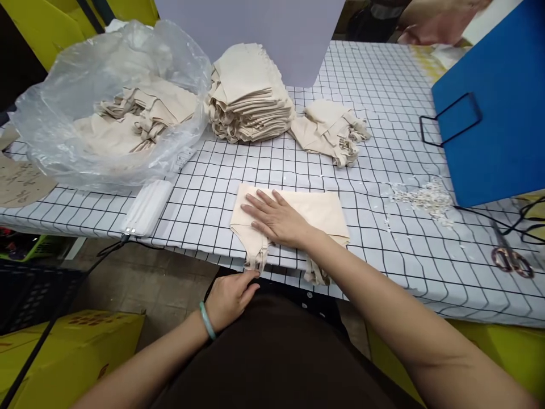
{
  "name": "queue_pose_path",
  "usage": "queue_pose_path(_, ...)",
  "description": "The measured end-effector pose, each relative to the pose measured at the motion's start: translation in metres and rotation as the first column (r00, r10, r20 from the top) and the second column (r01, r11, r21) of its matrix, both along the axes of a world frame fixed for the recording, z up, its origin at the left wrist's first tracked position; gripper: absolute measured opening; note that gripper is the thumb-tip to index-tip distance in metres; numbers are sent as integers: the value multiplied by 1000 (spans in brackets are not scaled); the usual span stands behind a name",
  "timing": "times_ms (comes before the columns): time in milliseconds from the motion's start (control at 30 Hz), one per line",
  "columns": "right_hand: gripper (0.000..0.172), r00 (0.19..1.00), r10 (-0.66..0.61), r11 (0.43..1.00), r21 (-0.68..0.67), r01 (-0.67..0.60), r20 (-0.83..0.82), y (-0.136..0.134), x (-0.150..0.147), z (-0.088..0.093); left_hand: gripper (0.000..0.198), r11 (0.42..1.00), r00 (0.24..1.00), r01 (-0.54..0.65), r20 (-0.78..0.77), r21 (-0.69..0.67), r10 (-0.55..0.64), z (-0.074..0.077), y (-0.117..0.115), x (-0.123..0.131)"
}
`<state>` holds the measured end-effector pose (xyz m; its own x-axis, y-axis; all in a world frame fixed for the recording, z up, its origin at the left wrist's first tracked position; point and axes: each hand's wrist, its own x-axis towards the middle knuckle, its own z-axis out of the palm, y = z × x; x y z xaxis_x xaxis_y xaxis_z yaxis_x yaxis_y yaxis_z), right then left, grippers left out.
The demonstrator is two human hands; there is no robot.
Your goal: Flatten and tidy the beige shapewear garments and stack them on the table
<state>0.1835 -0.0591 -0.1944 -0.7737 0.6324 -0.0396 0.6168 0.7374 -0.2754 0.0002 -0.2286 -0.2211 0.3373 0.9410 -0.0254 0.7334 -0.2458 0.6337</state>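
Note:
A cream cloth piece point(298, 204), folded flat with straps, lies at the front edge of the table. My right hand point(276, 221) rests palm down on it, fingers spread, and holds nothing. At the table edge, my left hand point(232, 295) is curled, with its fingertips at the hanging strap ends point(255, 260) of the same cloth; the grip itself is partly hidden. More strap ends point(315, 272) hang over the edge beneath my right forearm. Behind the cloth stand a tall stack of folded cream cloth pieces point(251, 96) and a smaller loose pile point(330, 128).
A clear plastic bag point(55, 125) with cream cloth stands at the left, near a white power strip point(149, 207). On the right are thread scraps point(426, 199), scissors point(511, 261) and a blue panel point(498, 113) with a wire handle. A grey panel point(264, 28) stands behind.

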Motion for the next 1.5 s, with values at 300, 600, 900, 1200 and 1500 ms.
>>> queue_pose_path(300,58,1000,-30,1000,5,30,-4,-2,-2,-2,24,963,953,4,292,-269,77,25,-1,-24)
queue_pose_path(600,63,923,-383,923,20,383,-27,3,39,21,41,930,996,43,-89,364,-11,54,129,15)
queue_pose_path(900,66,823,-565,822,-36,568,55,-14,80,-7,69,992,885,123,-453,2,-109,40,169,35)
queue_pose_path(1200,40,707,-555,777,31,629,-438,105,102,16,58,992,952,42,-307,117,-4,62,312,126)
queue_pose_path(1500,29,547,-785,577,-23,816,-290,341,147,31,42,958,894,-219,-354,187,274,44,415,162)
